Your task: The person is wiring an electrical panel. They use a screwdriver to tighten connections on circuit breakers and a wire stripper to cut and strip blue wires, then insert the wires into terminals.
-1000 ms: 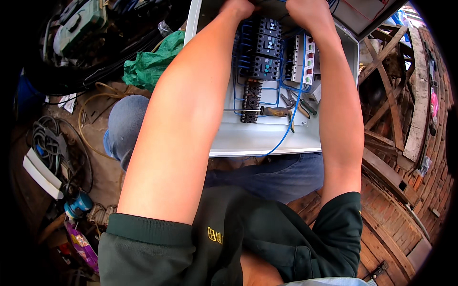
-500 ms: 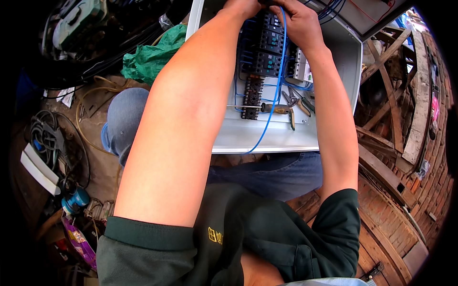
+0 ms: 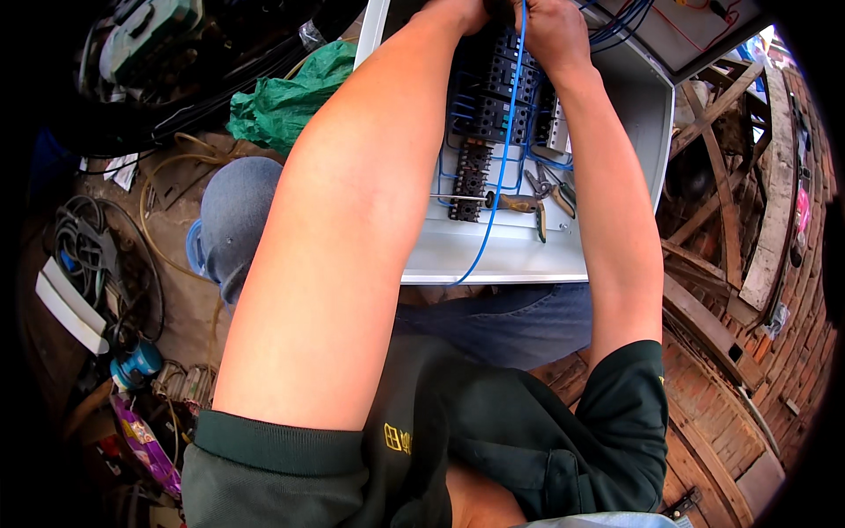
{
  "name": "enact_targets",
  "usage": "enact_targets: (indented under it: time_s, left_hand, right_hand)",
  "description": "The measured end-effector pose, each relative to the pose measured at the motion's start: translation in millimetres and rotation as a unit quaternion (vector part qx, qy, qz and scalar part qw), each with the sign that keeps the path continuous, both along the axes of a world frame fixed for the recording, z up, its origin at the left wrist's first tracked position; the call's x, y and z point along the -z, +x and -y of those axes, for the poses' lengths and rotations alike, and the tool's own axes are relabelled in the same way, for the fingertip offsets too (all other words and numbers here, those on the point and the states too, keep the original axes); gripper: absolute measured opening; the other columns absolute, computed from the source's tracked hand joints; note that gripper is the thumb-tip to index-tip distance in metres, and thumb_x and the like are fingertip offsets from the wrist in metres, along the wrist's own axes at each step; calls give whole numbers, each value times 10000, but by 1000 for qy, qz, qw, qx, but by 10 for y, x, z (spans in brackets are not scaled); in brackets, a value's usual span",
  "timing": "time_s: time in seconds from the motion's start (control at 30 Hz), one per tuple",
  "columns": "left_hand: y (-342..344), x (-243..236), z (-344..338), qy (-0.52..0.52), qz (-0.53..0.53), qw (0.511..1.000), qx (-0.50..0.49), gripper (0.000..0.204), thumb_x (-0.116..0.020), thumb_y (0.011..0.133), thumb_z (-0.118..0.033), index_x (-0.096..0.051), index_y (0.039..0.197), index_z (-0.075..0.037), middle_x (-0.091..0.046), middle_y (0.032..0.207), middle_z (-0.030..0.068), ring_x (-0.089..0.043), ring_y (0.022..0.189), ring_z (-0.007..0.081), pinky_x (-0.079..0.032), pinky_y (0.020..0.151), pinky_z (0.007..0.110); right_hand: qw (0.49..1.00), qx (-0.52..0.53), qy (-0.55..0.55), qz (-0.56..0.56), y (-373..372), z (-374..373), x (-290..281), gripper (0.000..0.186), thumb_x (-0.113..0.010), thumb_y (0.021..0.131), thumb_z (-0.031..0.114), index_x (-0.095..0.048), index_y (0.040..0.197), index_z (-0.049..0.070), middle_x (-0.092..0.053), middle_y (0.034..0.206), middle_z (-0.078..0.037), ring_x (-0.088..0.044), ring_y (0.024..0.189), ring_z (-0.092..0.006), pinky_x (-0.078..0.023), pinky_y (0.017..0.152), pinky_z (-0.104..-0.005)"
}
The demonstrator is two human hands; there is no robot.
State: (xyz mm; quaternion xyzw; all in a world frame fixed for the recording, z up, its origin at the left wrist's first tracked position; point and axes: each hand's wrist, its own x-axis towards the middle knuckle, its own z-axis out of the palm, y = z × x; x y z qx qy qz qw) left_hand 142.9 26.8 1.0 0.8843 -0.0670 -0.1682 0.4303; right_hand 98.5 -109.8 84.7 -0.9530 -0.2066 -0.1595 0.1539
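My left hand (image 3: pixel 459 12) reaches to the top edge of the picture, over the far end of a grey metal control box; its fingertips are hidden. Close beside it, my right hand (image 3: pixel 556 33) has its fingers curled and pressed together on a blue wire (image 3: pixel 495 209). The loose end of this wire hangs down over the box's near rim. Below the hands stand black contactors (image 3: pixel 503 79) in a column, with a black relay socket strip (image 3: pixel 471 172) nearer to me. A screwdriver (image 3: pixel 515 203) lies across the strip, beside pliers (image 3: pixel 541 216).
The box's near wall (image 3: pixel 502 268) rests by my legs. Its lid (image 3: pixel 695 26), with red wires, stands at the far right. A green plastic bag (image 3: pixel 286 97) lies left of the box. Coiled cables (image 3: pixel 97 238) are on the floor, and wooden beams (image 3: pixel 722 176) at right.
Both hands have shifted slightly; my right hand has turned and moved a little up, more curled. The blue wire's upper stretch has swung slightly left. The view has moved a little.
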Motion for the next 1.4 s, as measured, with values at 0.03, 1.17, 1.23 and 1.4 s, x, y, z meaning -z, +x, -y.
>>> enact_targets:
  time_s: [0.03, 1.17, 1.23, 1.4]
  left_hand:
    - [15, 10, -57, 18, -4, 1000, 5, 248, -672, 912, -224, -738, 1020, -11, -706, 1046, 245, -682, 952, 354, -529, 842, 443]
    - [-231, -240, -203, -23, 3, 997, 74, 283, -578, 924, -94, -700, 1179, -83, -679, 1223, 209, -645, 1142, 344, -494, 962, 454]
    - [-192, -196, -156, -6, 9, 994, 105, 287, -571, 922, -89, -696, 1180, -69, -675, 1231, 212, -640, 1155, 344, -495, 959, 451]
    - [-147, -22, -208, -39, 11, 993, 110, 295, -558, 905, -83, -698, 1158, -27, -678, 1197, 240, -638, 1162, 352, -491, 959, 446]
  right_hand:
    - [1000, -9, 5, 3, 16, -57, 8, 189, -634, 899, 237, -705, 882, 62, -687, 832, -216, -675, 823, -423, -538, 705, -491]
    - [999, -17, 41, -27, -76, -76, -88, 227, -645, 898, 204, -674, 802, 0, -648, 760, -270, -665, 774, -454, -532, 678, -501]
    - [999, 13, 21, -27, -42, -30, -43, 238, -644, 900, 208, -669, 798, -5, -646, 765, -278, -662, 788, -461, -529, 694, -509]
    - [998, 55, -26, -13, 103, -74, 111, 271, -641, 901, 239, -660, 789, -6, -661, 819, -291, -656, 843, -479, -524, 745, -536]
